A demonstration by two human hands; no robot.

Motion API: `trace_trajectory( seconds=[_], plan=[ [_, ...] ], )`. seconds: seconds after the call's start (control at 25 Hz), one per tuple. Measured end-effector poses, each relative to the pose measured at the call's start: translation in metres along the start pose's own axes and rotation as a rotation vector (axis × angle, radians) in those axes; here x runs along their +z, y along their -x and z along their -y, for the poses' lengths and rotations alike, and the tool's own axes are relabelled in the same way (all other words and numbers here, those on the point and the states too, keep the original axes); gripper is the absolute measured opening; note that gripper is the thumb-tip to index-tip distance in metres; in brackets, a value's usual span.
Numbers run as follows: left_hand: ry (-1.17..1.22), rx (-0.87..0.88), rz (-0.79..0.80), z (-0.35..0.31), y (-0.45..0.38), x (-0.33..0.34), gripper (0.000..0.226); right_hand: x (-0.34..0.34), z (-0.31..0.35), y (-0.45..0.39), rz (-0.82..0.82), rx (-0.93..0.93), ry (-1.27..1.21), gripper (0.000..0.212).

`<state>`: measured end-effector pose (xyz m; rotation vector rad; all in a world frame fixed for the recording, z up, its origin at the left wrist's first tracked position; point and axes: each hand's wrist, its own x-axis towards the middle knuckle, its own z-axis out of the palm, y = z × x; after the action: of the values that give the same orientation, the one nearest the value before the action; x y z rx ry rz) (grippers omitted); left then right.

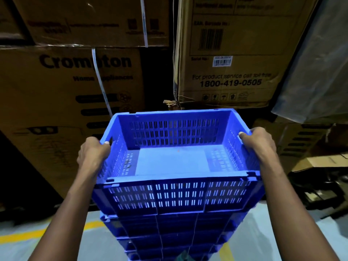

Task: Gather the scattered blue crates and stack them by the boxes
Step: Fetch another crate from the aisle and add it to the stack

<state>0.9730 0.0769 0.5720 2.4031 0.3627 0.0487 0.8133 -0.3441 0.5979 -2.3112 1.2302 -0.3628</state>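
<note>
Both hands clamp the top blue crate (177,161): left hand (92,157) and right hand (260,146) curl over its side rims. It sits atop the crate stack (169,236), possibly not fully seated, near the cardboard boxes (231,53). Stiff, empty, probably light plastic; side rims suit gripping.

Stack of blue crates (175,236): base cut off by bottom edge, count indeterminate. Fingers of left hand (92,155) and right hand (259,143): mostly hidden behind crate walls. Upper cardboard boxes (90,21): print blurred, unreadable.
</note>
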Motion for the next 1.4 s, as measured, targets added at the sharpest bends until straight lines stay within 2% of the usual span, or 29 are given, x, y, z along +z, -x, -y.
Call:
trace_trajectory(
  seconds=[0.12,0.28,0.4,0.56,0.64,0.88,1.12,1.4],
  plan=[
    [0.012,0.010,0.025,0.004,0.001,-0.006,0.036,0.002,0.000,0.010,-0.003,0.008,0.078,0.048],
    [-0.028,0.006,0.012,0.006,-0.002,-0.019,0.036,0.006,0.015,0.019,0.097,-0.011,0.113,0.055],
    [-0.066,-0.001,0.021,0.003,-0.007,-0.022,0.036,0.015,0.023,0.025,0.105,-0.011,0.169,0.059],
    [-0.098,0.025,0.026,0.001,0.001,-0.016,0.028,0.004,0.015,0.017,0.102,0.024,0.166,0.038],
    [-0.120,0.034,0.040,0.002,0.006,-0.012,0.030,-0.001,0.008,0.014,0.124,0.054,0.163,0.037],
    [-0.116,0.059,0.032,-0.011,-0.002,-0.009,0.031,0.011,0.018,0.014,-0.022,0.012,0.244,0.035],
    [-0.202,0.097,-0.058,-0.014,0.004,-0.005,0.034,0.014,0.016,0.013,-0.053,-0.005,0.305,0.035],
    [-0.294,0.121,-0.082,-0.006,0.009,-0.003,0.042,0.015,0.011,0.022,-0.085,-0.035,0.350,0.032]
  ],
)
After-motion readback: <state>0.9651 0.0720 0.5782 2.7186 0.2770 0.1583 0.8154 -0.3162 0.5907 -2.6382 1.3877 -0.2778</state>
